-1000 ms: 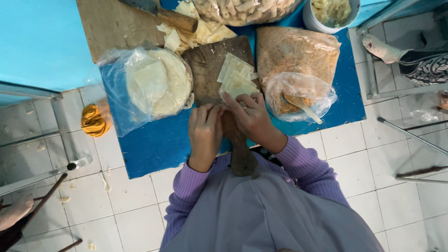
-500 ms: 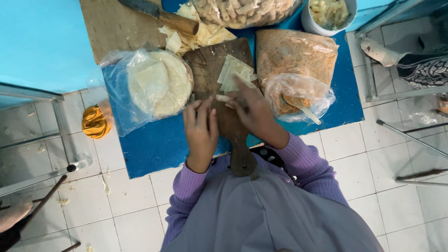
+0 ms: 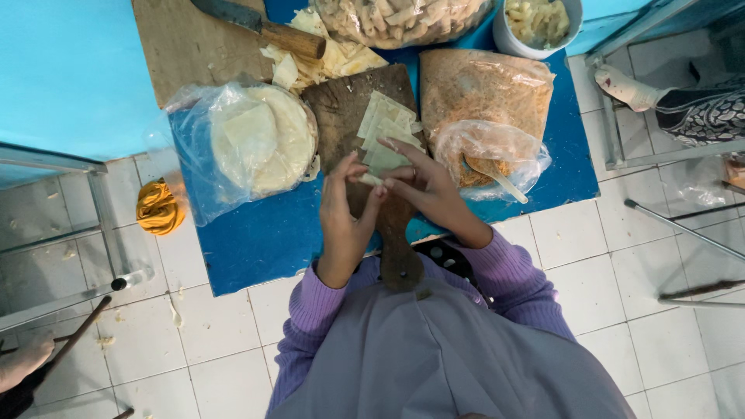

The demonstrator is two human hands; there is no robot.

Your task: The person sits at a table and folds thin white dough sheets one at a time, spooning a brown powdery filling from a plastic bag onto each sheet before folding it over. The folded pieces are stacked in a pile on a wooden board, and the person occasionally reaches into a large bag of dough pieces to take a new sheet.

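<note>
My left hand (image 3: 343, 211) and my right hand (image 3: 423, 185) meet over a dark wooden paddle board (image 3: 341, 116) and together pinch a small pale pastry piece (image 3: 371, 179) between the fingertips. Just beyond the fingers, several cut pastry sheets (image 3: 386, 128) lie stacked on the board. The board's handle (image 3: 400, 260) points back toward my body. I wear purple sleeves and a grey apron.
A blue table (image 3: 264, 240) carries a plastic bag of round wrappers (image 3: 260, 140), a bag of orange-brown filling with a spoon (image 3: 485, 159), a knife (image 3: 260, 25) on a cutting board, pastry scraps, a bag of rolled pieces and a white bowl (image 3: 539, 23). Another person's foot (image 3: 628, 87) is at right.
Both hands have risen from the board's handle end toward the sheet stack, and the fingertips now hold a small folded pastry piece between them.
</note>
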